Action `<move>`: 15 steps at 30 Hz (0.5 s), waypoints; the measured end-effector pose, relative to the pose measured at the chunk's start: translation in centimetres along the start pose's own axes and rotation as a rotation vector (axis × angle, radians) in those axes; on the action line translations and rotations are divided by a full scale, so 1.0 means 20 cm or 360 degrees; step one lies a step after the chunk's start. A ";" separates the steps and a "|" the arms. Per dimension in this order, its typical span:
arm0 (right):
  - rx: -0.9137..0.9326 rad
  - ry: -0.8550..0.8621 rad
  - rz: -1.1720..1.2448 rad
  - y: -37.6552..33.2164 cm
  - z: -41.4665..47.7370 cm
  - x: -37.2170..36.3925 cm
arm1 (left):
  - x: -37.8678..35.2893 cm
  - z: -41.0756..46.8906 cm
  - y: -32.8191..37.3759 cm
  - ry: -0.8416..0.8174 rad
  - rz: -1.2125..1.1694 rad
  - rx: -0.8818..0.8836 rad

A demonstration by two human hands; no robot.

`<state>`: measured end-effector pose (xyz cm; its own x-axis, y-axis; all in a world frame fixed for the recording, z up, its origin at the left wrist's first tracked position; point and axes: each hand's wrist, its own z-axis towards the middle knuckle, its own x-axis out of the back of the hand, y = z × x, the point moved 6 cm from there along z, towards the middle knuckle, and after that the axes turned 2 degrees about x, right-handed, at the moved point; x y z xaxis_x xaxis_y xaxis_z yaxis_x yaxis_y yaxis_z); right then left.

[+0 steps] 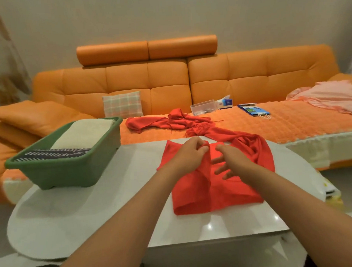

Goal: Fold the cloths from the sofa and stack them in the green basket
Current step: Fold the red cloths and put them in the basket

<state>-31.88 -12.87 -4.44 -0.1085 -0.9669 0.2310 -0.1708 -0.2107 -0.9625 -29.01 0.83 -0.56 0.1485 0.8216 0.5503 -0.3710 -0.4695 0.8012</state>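
Left hand [189, 153] pinched a raised fold of the red cloth [216, 192] near the table's far edge, fingers curled round the fabric; right hand [228, 161] just beside it, fingers spread and straight, gripping nothing, low over the cloth; could not tell whether they pressed on it.

Red cloth lay partly folded on the middle-right of the white table [93, 210]; its near fold sat back from the table's near edge, with a bare strip of tabletop in front; the unfolded rest ran off the table's far edge and lay bunched on the sofa [168, 82] seat behind the table.

Green basket [70, 170] stood on the table's far-left part, well apart from the cloth, bare tabletop between them; inside it, a folded cream cloth [82, 135] toward the far end and a dark white-striped cloth [54, 154] toward the near end.

Tabletop white, glossy, with rounded ends; spots of light reflected near its front edge.

Beyond the table, the orange sofa filled the width of the room against a plain pale wall; on it, behind the table, a plaid cushion [123, 104], a clear box [202, 108] and a blue bag [253, 110]; far right of the table, a pink cloth [337, 96] lay spread on the seat.
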 end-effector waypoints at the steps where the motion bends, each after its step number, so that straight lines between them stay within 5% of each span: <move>1: -0.0058 0.0022 -0.0021 0.02 -0.01 0.04 | -0.09 0.00 0.02 -0.0106 -0.0013 -0.0036; 5: -0.0081 0.0142 -0.0392 0.10 -0.02 0.15 | -0.32 -0.04 -0.07 -0.0487 -0.0044 0.0182; 10: 0.0054 0.0220 -0.1056 0.19 -0.01 0.19 | -0.19 -0.10 -0.22 -0.0155 0.0323 0.0018; 15: 0.0157 0.0226 -0.1671 0.21 -0.03 0.20 | -0.14 -0.17 -0.40 -0.0224 0.1043 -0.0292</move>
<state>-33.65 -17.50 -7.52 -0.0670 -0.2696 0.9606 -0.1656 -0.9465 -0.2771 -29.64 3.40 -9.39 -0.0464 0.3317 0.9422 -0.5717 -0.7823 0.2473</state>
